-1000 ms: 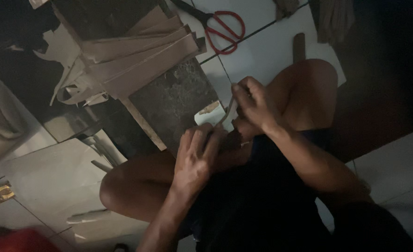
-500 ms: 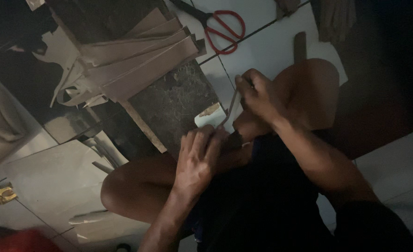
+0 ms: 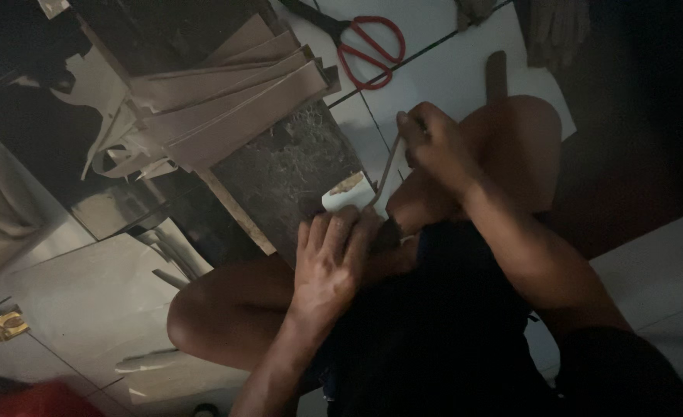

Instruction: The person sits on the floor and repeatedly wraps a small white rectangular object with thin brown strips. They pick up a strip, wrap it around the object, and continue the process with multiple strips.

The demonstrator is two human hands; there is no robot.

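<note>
Raised right hand (image 3: 434, 147), fist clenched on thin strip (image 3: 385, 171), since earlier; left hand (image 3: 330, 259) flat, fingers spread, pressing small white piece (image 3: 347, 193) at dark slab's (image 3: 287, 174) edge.

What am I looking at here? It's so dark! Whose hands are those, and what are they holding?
The camera sits on a person's head and looks down, so you see their own knees and hands. They sit on a pale tiled floor. The left hand presses down on a small white piece at the edge of a dark stone slab. The right hand has a grip on a thin strip that runs down to that piece. Behind lie tan flat strips in a pile and red-handled scissors.
</note>
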